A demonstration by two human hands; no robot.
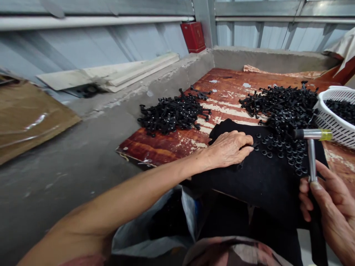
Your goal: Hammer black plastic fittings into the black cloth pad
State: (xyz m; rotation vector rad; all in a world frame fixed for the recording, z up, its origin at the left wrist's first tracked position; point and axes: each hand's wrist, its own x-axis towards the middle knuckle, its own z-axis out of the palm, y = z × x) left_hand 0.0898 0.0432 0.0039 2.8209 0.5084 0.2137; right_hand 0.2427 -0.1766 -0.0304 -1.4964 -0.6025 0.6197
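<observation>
My right hand [330, 207] grips a small hammer [312, 162] by its black handle. The hammer's metal shaft stands upright, and its head has a black face on the left and a yellow one on the right. Over a black cloth [266, 184], my left hand [231, 149] has its fingertips pinched together; what is between them is hidden. A small black part [240, 165] shows just below that hand. Several small black rings [280, 149] lie spread on the cloth, to the right of my left fingertips.
A pile of black strap-like parts [172, 112] sits on the left of the worn red-brown board [144, 147]. Another pile [285, 103] lies behind the rings. At right stands a white basket [338, 127] of black parts. A red box [193, 37] rests on the concrete ledge.
</observation>
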